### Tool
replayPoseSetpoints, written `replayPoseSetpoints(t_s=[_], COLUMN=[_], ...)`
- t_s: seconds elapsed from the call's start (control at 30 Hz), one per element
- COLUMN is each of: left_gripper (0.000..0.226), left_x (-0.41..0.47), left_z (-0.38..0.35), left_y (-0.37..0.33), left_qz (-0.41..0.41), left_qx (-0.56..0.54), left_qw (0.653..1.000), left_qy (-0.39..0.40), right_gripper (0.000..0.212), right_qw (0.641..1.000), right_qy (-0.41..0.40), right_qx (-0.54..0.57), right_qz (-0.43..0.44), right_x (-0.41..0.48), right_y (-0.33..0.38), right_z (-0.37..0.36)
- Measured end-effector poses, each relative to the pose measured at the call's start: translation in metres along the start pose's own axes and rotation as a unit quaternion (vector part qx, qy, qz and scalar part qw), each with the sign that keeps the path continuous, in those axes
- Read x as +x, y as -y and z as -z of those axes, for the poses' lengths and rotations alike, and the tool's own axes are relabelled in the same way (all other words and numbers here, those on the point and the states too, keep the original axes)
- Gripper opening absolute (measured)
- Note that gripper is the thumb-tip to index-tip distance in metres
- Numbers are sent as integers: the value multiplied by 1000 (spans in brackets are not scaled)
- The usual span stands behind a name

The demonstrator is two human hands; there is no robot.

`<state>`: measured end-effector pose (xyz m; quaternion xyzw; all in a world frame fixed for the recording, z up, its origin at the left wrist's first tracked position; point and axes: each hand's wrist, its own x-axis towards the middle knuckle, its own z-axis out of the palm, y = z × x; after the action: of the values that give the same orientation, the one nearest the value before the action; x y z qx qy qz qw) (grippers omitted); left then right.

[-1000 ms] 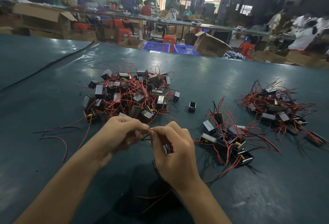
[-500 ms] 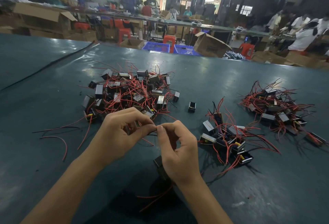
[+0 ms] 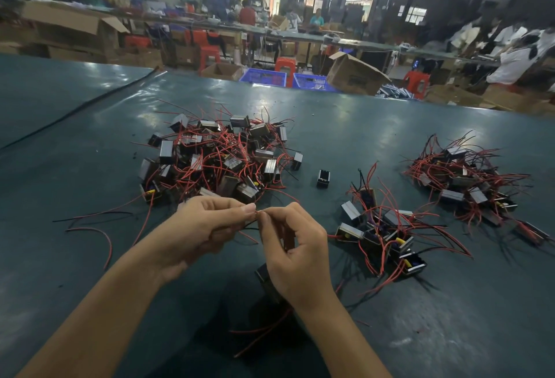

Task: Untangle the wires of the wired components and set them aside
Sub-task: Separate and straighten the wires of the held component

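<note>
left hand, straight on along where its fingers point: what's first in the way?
The right hand. The left hand points right, fingertips almost meeting the right hand's, both pinching the wires. Depth seems matched, but that is one view only.

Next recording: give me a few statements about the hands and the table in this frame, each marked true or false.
1. The left hand and the right hand both pinch the wires stretched between them. True.
2. The biggest tangled pile lies to the right of the hands. False: it lies beyond them, toward the left. The nearer small pile and the farther small pile lie on the right.
3. A lone black component stands apart from all the piles. True.
4. The table is bare wood. False: its surface is dark green.
5. No wire lies loose left of the left hand. False: a loose red wire lies there.
</note>
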<state>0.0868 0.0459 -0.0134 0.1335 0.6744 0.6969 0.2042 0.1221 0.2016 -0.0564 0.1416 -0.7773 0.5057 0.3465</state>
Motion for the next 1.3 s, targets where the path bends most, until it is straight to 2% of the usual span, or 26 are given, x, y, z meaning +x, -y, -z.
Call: replayPoseSetpoints(t_s=[0.07,0.17,0.27,0.33,0.4,0.53,0.67,0.77,0.9,1.07,1.2,1.3], left_gripper=[28,15,7,11,16,11,20,23,19,29,42,29], left_x=[1,2,4,4,4,4,3,2,4,9,9,6], left_z=[1,1,5,10,13,14,11,5,6,8,7,6], left_y=[2,4,7,9,10,12,11,8,10,10,5,1], left_qz=[-54,-168,-339,-425,-466,-486,-455,-407,-290,-117,-3,53], left_qx=[62,146,299,362,384,382,396,378,318,273,171,84], left_qw=[996,972,886,822,788,776,785,816,886,946,982,993], left_qy=[-36,-75,-105,-112,-121,-124,-145,-161,-172,-132,-85,-62], right_gripper=[11,11,12,11,12,11,10,8,13,17,15,13], right_qw=[1000,999,997,991,986,984,990,996,996,987,990,989], right_qy=[-1,1,22,44,61,72,64,62,85,123,84,57], right_qx=[11,27,59,107,137,145,107,55,-33,-101,-116,-130], right_qz=[-16,-32,-54,-71,-75,-76,-65,-34,-12,-24,6,38], right_x=[1,2,1,1,2,2,3,3,4,4,6,6], right_y=[-1,-1,-2,-1,0,0,-1,-1,-7,-12,-10,-7], right_z=[1,2,3,4,5,5,6,7,11,16,16,16])
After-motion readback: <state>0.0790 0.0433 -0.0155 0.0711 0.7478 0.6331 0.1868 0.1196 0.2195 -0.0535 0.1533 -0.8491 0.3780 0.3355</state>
